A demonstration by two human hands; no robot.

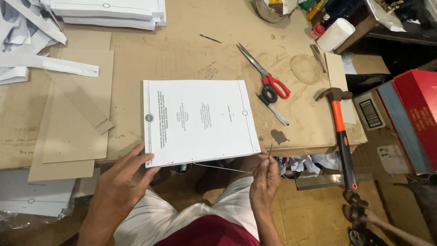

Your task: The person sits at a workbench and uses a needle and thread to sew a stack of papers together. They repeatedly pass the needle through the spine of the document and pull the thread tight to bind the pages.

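Head view, looking down. At the centre of the frame a stack of white printed pages (200, 119) lies on the brown tabletop (182, 50), its lower edge overhanging the tabletop's near edge. The left hand (119, 180), in the lower left of the frame, presses its fingertips against the stack's lower-left corner; the fingers are spread, closed on nothing. The right hand (265, 175), lower centre-right, pinches a thin needle (270, 149) upright between thumb and fingers, just beside the stack's lower-right corner. A pale thread (221, 167) runs from a hole near the stack's lower edge to this hand. The two hands are well apart.

Right of the stack lie red-handled scissors (266, 75) and a pen (273, 109). Further right, a hammer (341, 132) with an orange-and-black handle rests over the tabletop's edge. Cardboard sheets (77, 114) occupy the left of the frame; more paper stacks (109, 11) sit at the upper left.
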